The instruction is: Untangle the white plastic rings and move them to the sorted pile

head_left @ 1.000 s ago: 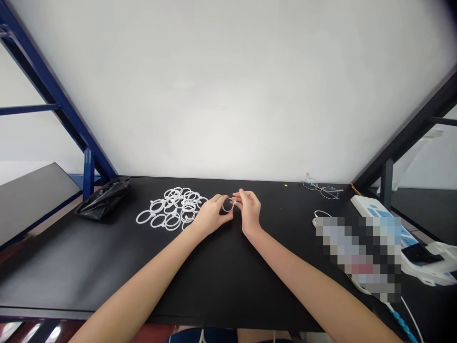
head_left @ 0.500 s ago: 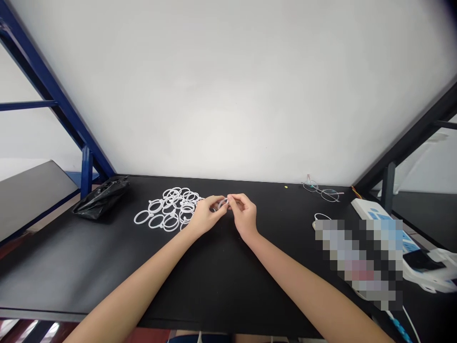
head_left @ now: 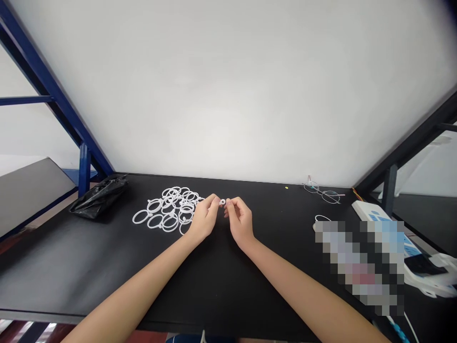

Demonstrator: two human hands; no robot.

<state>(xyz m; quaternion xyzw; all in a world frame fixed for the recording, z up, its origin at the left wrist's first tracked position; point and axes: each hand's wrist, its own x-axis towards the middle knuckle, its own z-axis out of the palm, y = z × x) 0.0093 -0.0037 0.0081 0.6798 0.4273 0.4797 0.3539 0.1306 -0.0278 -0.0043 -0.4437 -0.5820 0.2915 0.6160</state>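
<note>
Over the middle of the black table, my left hand [head_left: 207, 216] is closed on a white curtain ring. Only the ring's small eyelet [head_left: 223, 202] shows, poking out past the thumb and fingertips; my fingers hide the rest. Close beside it, my right hand [head_left: 241, 218] has thumb and index finger pinched together, right at the eyelet. Whether those fingertips grip the eyelet or something small is hidden. Left of my left hand lies a loose pile of several white curtain rings [head_left: 170, 222], each with a small eyelet, overlapping one another on the table.
A black plastic bag [head_left: 102, 196] sits at the table's [head_left: 89, 267] left back. Wire-framed glasses [head_left: 330, 196] lie at the right back, near a small yellow-green speck [head_left: 286, 187]. A white power strip [head_left: 369, 214] and a blurred-out object [head_left: 357, 267] occupy the right side.
My hands have drawn slightly apart and their grip has shifted. The ring's curved band showed between them before; now only the eyelet shows. The pile is unchanged.
</note>
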